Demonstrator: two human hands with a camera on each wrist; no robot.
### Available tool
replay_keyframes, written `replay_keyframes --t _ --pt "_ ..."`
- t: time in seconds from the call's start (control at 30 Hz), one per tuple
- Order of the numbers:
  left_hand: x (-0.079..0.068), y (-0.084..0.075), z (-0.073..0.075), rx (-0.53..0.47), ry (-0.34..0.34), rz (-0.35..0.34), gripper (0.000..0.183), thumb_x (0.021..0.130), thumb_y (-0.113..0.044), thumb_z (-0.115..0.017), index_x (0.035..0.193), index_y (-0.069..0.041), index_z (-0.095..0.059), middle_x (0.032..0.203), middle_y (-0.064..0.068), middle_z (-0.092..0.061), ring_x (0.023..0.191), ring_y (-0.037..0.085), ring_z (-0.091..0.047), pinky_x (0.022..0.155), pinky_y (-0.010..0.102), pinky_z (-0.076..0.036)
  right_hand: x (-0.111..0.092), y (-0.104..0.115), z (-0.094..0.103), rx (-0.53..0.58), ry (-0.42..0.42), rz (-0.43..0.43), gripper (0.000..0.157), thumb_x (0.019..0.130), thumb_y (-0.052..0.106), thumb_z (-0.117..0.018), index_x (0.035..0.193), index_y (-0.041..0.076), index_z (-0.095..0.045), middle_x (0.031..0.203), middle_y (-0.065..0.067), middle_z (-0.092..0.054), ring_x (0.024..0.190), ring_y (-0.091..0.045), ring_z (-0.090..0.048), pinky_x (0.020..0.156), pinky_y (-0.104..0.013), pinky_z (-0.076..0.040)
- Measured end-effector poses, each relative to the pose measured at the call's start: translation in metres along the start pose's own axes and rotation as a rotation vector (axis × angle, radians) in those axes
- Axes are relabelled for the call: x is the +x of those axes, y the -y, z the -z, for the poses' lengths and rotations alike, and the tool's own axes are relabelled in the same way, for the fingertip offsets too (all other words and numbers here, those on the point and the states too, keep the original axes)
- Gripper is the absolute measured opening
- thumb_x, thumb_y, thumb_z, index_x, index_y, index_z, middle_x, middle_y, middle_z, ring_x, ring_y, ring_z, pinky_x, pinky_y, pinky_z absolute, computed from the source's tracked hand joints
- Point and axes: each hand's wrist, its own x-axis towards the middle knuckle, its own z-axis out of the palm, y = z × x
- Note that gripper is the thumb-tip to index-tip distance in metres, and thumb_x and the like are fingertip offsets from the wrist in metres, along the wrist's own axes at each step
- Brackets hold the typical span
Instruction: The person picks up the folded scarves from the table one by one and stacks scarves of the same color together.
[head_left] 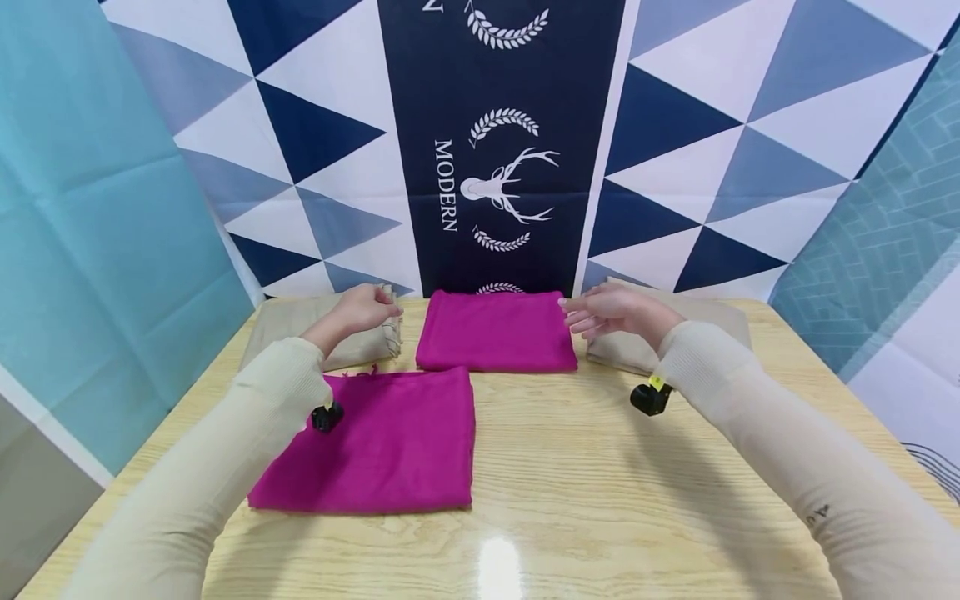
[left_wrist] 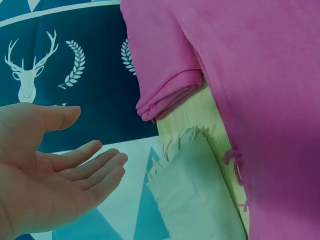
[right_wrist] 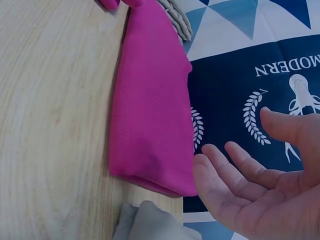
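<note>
Two folded magenta cloths lie on the table: one at the back middle [head_left: 495, 333], the other, larger in view, at the front left [head_left: 397, 450]. My left hand [head_left: 363, 307] hovers over a folded beige cloth [head_left: 288, 323] with a fringed end. In the left wrist view that hand's fingers are spread loosely, with nothing in them. Beside the right end of the back magenta cloth [right_wrist: 152, 105] is my right hand [right_wrist: 265, 180], relaxed and holding nothing. A second folded beige cloth [head_left: 697, 315] lies behind it, partly hidden by hand and sleeve.
The wooden table [head_left: 555, 467] ends at a patterned wall hanging [head_left: 502, 167] directly behind the back row of cloths. A light blue panel [head_left: 97, 217] stands along the left side. Small black cameras hang under both wrists.
</note>
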Motion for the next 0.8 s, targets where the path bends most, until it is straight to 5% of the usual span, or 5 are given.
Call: replay_keyframes --t 0.13,0.4,0.8 --pt "0.005 -0.002 -0.001 -0.007 0.013 0.006 0.039 0.096 -0.027 -0.052 0.120 0.003 -0.058 0.125 0.020 -0.057 0.110 0.027 -0.051 0.094 0.039 -0.046 0.001 0.002 0.001 0.010 -0.027 -0.004 0.060 0.101 0.033 -0.046 0.143 -0.008 -0.035 0.138 -0.024 -0.050 0.085 -0.003 -0.064 0.081 -0.021 -0.056" --pt "0.015 -0.004 -0.007 -0.045 0.036 0.034 0.046 0.097 -0.029 -0.051 0.129 0.005 -0.051 0.151 0.021 -0.036 0.139 0.034 -0.037 0.111 0.043 -0.039 0.006 0.004 0.011 -0.036 -0.052 0.004 0.061 0.101 0.034 -0.045 0.143 -0.009 -0.033 0.143 -0.027 -0.045 0.088 -0.003 -0.063 0.086 -0.024 -0.056" --pt "0.032 0.000 -0.011 -0.140 0.042 0.101 0.044 0.098 -0.030 -0.049 0.125 0.004 -0.052 0.130 0.021 -0.053 0.119 0.029 -0.051 0.104 0.041 -0.044 0.021 -0.006 0.015 0.001 -0.070 0.008 0.064 0.101 0.032 -0.045 0.142 -0.014 -0.028 0.141 -0.033 -0.042 0.081 -0.002 -0.062 0.084 -0.022 -0.056"
